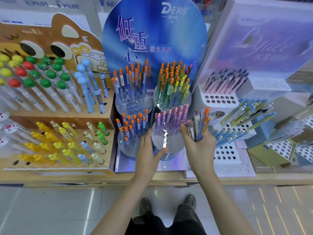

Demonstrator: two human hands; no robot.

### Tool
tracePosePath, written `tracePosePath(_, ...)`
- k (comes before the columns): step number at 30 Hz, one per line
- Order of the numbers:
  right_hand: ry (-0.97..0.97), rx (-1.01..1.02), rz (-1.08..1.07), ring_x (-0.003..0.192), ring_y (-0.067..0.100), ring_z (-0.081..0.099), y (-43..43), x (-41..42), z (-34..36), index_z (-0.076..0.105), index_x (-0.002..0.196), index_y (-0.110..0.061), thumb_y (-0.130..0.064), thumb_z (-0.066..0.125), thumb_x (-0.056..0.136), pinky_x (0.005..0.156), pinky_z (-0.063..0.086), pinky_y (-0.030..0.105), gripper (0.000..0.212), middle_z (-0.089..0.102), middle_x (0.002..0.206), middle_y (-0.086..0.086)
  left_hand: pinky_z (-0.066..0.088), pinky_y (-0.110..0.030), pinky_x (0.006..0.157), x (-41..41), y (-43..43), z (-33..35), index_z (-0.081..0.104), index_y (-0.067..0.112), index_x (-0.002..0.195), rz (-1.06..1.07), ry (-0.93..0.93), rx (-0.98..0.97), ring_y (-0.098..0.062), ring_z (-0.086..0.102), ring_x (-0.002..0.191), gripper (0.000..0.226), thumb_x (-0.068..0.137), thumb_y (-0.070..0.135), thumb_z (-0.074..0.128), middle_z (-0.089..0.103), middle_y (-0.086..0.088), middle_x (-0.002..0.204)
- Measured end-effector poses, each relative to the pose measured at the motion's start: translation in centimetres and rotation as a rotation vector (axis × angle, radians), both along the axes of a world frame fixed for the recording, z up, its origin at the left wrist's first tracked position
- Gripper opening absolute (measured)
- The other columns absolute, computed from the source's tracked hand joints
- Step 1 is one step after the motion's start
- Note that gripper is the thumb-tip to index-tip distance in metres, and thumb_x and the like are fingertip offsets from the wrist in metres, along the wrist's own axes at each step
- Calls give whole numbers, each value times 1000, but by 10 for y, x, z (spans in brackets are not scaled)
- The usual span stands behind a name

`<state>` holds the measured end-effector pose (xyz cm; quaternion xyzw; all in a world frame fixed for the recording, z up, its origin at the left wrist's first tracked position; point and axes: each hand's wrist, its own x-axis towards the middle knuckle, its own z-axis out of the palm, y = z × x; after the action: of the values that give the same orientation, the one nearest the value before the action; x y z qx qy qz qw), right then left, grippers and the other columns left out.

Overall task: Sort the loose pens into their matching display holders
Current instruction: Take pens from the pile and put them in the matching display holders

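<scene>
The blue DERS display board (152,31) is taken as the landmark. Four clear round holders are set below it. The front right one, the purple-pen holder (167,145), is touched on its near left side by the left hand (148,150), whose fingers are kept straight and spread, with nothing gripped. Below and to the right of the board, the bunch of loose pens (199,124) is held upright in the right hand (199,146), with the fingers curled round the lower barrels. The pens are judged light, stiff and smooth, so one could easily slip from the bundle. Each is best pinched at mid-barrel, below the clip. An orange-capped blue pen (205,119) is seen among paler ones.
</scene>
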<state>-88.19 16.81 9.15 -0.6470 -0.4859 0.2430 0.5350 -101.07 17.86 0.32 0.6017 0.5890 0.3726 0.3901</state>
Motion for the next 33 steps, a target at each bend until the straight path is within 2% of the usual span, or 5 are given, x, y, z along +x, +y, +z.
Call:
tracePosePath(11, 94, -31, -29, 49, 19, 37, 9, 10, -10, 64, 77, -6, -28, 71, 86, 54, 36, 27, 25, 45, 54, 15, 26, 1, 89, -9, 2, -5, 31, 20, 146, -16, -23, 17, -8, 42, 124, 80, 79, 29, 74, 42, 7, 136)
tracePosePath(14, 36, -15, 76, 49, -2, 45, 12, 4, -6, 70, 85, -21, -24, 70, 86, 53, 37, 9, 3, 56, 52, -19, 26, 1, 89, -9, 2, -6, 31, 20, 146, -21, -19, 17, -9, 42, 125, 79, 80, 29, 73, 42, 4, 137)
tracePosePath(19, -50, 17, 122, 37, 1, 30, 10, -4, -3, 54, 59, -59, -14, 71, 85, 41, 24, 6, 55, 36, 38, -19, 27, 0, 93, -10, 3, -6, 34, 21, 144, -27, -41, 21, -10, 44, 126, 77, 79, 26, 75, 45, 4, 136)
tracePosePath(25, 66, -102, 42, 45, 2, 41, 16, 2, -18, 65, 70, -13, -22, 71, 86, 49, 34, 15, 19, 53, 46, -9, 26, 4, 89, -11, 4, -7, 35, 24, 143, -18, -28, 26, -9, 46, 122, 78, 77, 29, 76, 46, 6, 130)
tracePosePath(33, 68, -132, 12, 39, -3, 42, 26, -5, -17, 56, 60, -21, -21, 74, 84, 43, 31, 7, 29, 44, 38, -23, 29, 1, 91, -10, 4, -6, 34, 25, 142, -18, -56, 20, -9, 46, 123, 78, 77, 30, 76, 46, 6, 131)
